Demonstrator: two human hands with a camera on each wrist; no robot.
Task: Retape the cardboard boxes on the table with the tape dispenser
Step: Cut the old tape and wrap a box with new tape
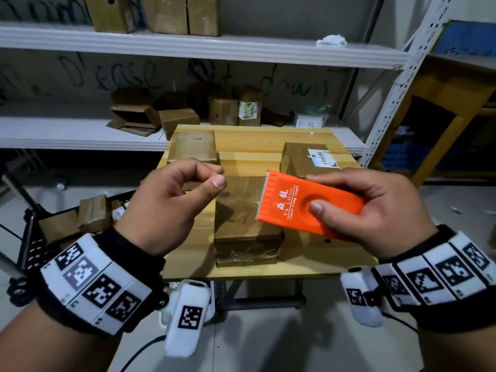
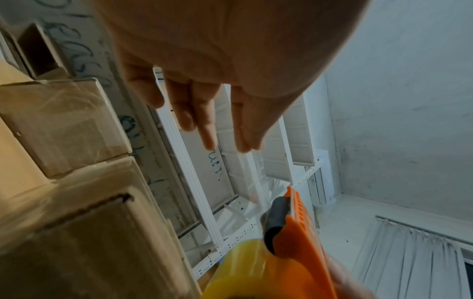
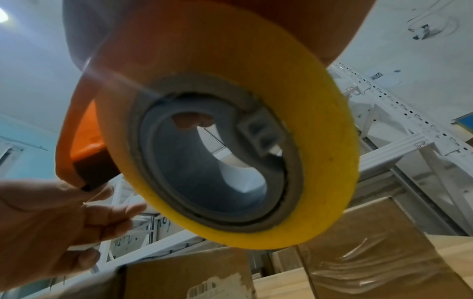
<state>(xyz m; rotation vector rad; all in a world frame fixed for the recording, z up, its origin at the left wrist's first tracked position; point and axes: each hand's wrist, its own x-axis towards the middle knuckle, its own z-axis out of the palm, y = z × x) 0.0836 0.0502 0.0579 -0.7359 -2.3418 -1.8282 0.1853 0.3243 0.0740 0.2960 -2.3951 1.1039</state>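
Head view, materials: My right hand (image 1: 375,210) holds the orange plastic tape dispenser (image 1: 308,208), flat-sided, with a saw-toothed cutting edge and white lettering. Below it a long cardboard box (image 1: 247,224), glossy with clear tape, lies on the pale wooden table (image 1: 249,140). Two more cardboard boxes sit farther back, one to the left (image 1: 193,149) and one to the right (image 1: 303,157), which has a white label.

Head view, hands: Both are raised above the table, palms turned inward. My right thumb presses the round dimple in the dispenser's side, the fingers curled round its far edge. My left hand (image 1: 171,205) hovers near the toothed edge, thumb and forefinger pinching together, the other fingers curled.

Left wrist view: My left fingers (image 2: 204,121) point down close together. A thin clear strip of tape (image 2: 256,182) runs from them to the dispenser's grey roller. The yellow tape roll (image 2: 245,269) sits below. Taped boxes fill the left side.

Right wrist view: The yellow roll has a grey hub inside the orange frame. My palm is mostly hidden behind it; a fingertip shows through the hub. My left hand sits beside the frame's lower corner.
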